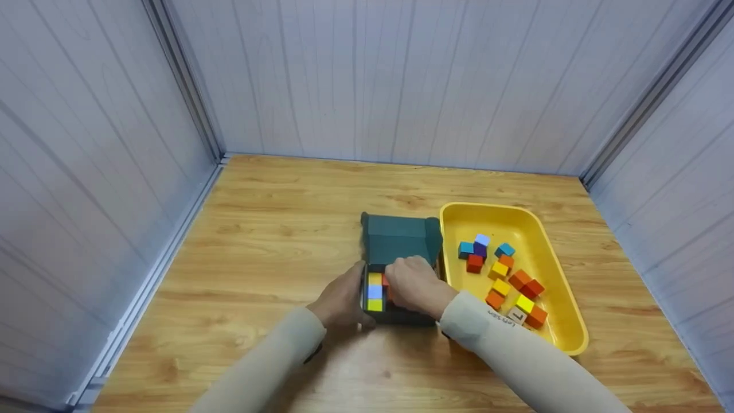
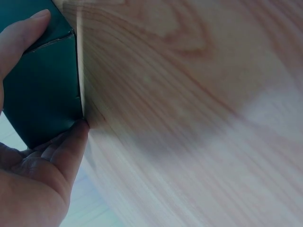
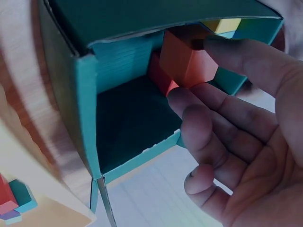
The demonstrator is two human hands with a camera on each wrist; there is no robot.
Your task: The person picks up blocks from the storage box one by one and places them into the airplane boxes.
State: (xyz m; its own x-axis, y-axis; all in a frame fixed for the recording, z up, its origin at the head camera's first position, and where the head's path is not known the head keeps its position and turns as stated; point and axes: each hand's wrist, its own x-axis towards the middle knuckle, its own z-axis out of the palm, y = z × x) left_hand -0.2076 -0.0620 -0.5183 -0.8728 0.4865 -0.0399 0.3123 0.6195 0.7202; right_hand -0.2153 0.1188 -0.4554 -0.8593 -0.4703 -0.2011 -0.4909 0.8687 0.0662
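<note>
A dark green cardboard box (image 1: 404,317) stands on the table with its lid (image 1: 397,238) folded back. My left hand (image 1: 339,295) holds the box at its left side; in the left wrist view the thumb lies on one green face (image 2: 42,90) and the fingers on another. Inside the box, my right hand (image 1: 416,281) pinches an orange block (image 3: 187,59) between thumb and fingers. A red block (image 3: 161,76) sits right beside it. Along the box's left wall runs a column with a yellow block, a light blue block (image 1: 374,291) and a yellow-green block (image 1: 374,305).
To the right of the box, close against it, lies a yellow tray (image 1: 519,228) with several loose blocks in red, orange, yellow, blue and purple. One pale block (image 1: 516,315) bears a dark mark. Pale panel walls (image 1: 378,86) enclose the wooden table (image 1: 275,229) at the back and sides.
</note>
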